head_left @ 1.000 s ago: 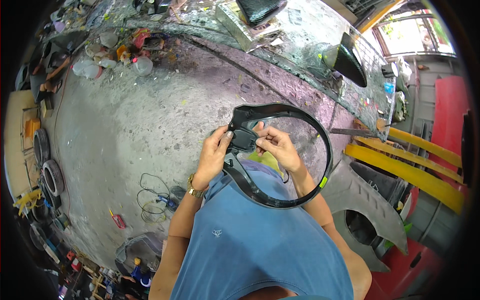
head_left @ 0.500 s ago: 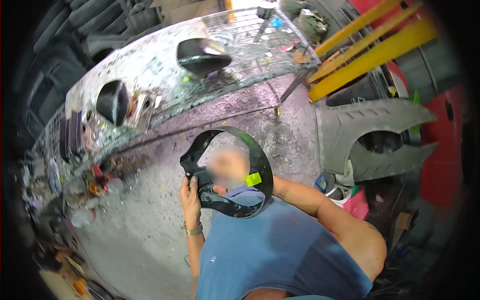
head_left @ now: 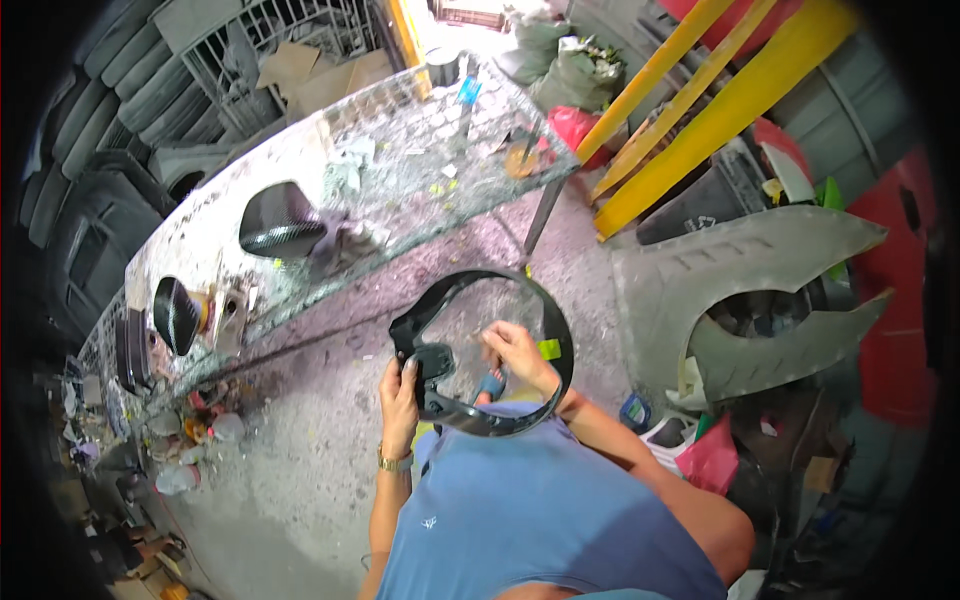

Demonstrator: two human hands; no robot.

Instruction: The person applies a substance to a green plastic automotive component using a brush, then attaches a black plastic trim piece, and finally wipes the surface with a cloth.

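A black ring-shaped frame [head_left: 560, 318] with a bracket piece on its left side is held up in front of my body. A yellow-green tape patch [head_left: 549, 349] sticks to its right inner wall. My left hand [head_left: 400, 398] grips the bracket side, thumb over the edge. My right hand [head_left: 515, 352] shows through the ring's opening, its forearm passing behind the rim. Its fingers are curled together in a pinch; what they hold, if anything, is too small to make out.
A paint-stained mesh-topped table [head_left: 420, 215] stands ahead, bearing two glossy black carbon-patterned shells, one the larger shell [head_left: 282, 222]. A grey car fender [head_left: 740, 255] leans at the right beside yellow posts [head_left: 720, 130]. Plastic bottles [head_left: 178, 478] lie on the floor at left.
The ring frame has shifted slightly right and down in the view. My right hand, blurred before, now shows clearly inside the ring's opening. The view has turned, moving the table's shells leftward.
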